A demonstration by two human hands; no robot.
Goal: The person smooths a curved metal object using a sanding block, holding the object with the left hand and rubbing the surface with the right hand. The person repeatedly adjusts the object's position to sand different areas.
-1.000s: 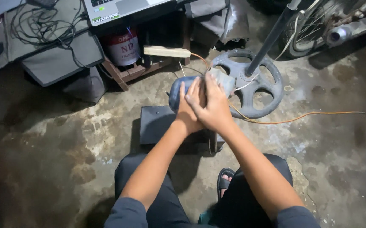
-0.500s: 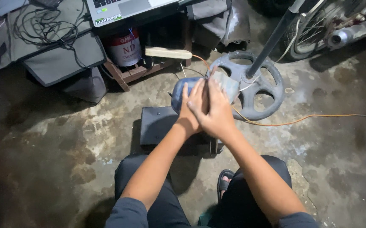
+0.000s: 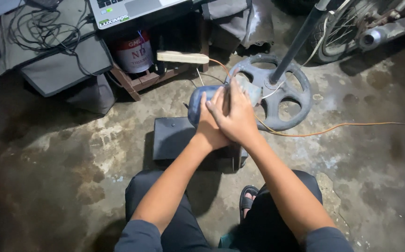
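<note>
While both forearms reach forward, left hand [image 3: 208, 122] and right hand [image 3: 236, 117] clasp a blue casing [image 3: 196, 103]

— Where do we look from?
— From one camera on the head. We look down past both arms to the floor [image 3: 48, 186].
— Are we close?
— Yes. The knees sit at the bottom edge, and the laptop [image 3: 132, 9] is cut off at the top.
— Is there another view?
— No, just this one.
</note>
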